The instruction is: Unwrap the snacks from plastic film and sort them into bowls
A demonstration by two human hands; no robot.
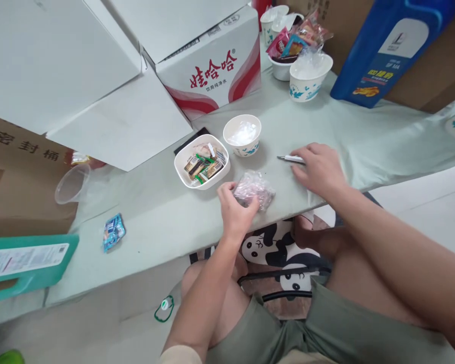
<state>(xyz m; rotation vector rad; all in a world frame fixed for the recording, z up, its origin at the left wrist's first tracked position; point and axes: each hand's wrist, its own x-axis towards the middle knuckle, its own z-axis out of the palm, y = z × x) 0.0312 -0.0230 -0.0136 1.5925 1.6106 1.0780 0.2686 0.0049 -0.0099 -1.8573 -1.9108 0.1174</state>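
Note:
My left hand (237,210) is closed around a crinkled, clear plastic-wrapped bundle (253,190), pinkish inside, at the table's front edge. On the cloth to its right, my right hand (320,169) has its fingers on a slim white tool with a pointed metal tip (292,159), which points left; its far end is hidden under the hand. Just beyond the bundle stands a paper cup (246,150) with clear plastic inside. Left of that cup, a white square bowl (182,174) contains several small wrapped packets (205,164).
A white-and-red carton (216,71) stands behind the bowl. At back right are a patterned paper cup (307,88), a snack-filled tub (282,70) and a tall blue jug (364,65). Leftward lie a blue packet (114,232), a clear plastic cup (73,183) and a green container (30,290).

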